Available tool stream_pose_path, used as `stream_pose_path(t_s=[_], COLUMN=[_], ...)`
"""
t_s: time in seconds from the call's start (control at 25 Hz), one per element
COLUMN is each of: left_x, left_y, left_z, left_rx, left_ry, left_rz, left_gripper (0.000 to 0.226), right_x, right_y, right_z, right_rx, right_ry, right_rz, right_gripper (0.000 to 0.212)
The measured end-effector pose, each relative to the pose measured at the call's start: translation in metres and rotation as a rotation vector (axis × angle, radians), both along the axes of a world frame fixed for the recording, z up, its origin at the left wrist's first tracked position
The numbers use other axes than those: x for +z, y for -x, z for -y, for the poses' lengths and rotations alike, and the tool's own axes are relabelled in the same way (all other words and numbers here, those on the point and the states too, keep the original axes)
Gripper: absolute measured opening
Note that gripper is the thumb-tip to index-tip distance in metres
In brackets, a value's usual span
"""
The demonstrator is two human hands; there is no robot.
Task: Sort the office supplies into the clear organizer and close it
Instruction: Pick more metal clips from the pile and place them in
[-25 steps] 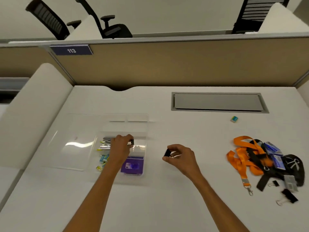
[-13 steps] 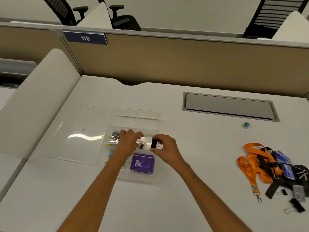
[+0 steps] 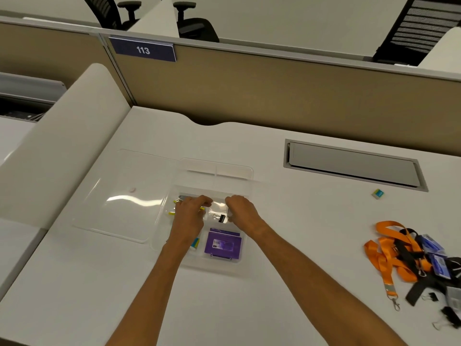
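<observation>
Where right hand [image 3: 240, 208] reaches, organizer [image 3: 234, 168] walls crowd.

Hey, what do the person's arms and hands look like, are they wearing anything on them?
Both forearms are bare to the frame's edge, no sleeves showing. Neither the left hand nor the right hand wears a glove, watch or bracelet.

Looks like an open-plan office. Has a white desk [image 3: 274, 283] fenced at the far side by a tan cubicle partition [image 3: 274, 91] bearing a blue plate [image 3: 143, 49] marked 113. Shows black swivel chairs [image 3: 421, 26] beyond the partition. Includes a grey cable hatch [image 3: 354, 168] set into the desk, plus orange lanyards [image 3: 389, 227] and black binder clips [image 3: 449, 318] at the near right.
</observation>
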State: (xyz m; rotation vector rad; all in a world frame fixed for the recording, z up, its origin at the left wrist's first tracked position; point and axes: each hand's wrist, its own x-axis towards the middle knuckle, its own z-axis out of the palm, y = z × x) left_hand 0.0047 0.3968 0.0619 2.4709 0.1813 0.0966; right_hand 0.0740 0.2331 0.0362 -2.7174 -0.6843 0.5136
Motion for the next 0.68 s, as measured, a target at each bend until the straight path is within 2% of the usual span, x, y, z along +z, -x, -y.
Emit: stream_pose_path(t_s=[0.16, 0.28, 0.36, 0.52, 0.68], left_x=[0.005, 0.004, 0.005, 0.012, 0.007], left_y=[0.000, -0.004, -0.007, -0.008, -0.003], left_z=[0.013, 0.024, 0.037, 0.080, 0.136], left_rx=[0.013, 0.003, -0.008, -0.083, -0.197], left_ry=[0.026, 0.045, 0.066, 0.130, 0.149], left_rz=[0.022, 0.027, 0.036, 0.106, 0.138], left_gripper=[0.028, 0.028, 0.027, 0.026, 0.026], right_x=[0.018, 0.039, 0.051, 0.057, 0.042], right_y=[-0.006, -0.006, -0.001, 0.022, 0.061], right_z=[0.022, 0.059, 0.093, 0.172, 0.249], right_rx=[-0.125, -0.285, -0.421, -0.639, -0.772], right_ry=[-0.263, -0.485, -0.557, -0.563, -0.480], right_rz=[-0.062, -0.007, 0.029, 0.062, 0.058], right_gripper=[0.042, 0.037, 0.030, 0.019, 0.016])
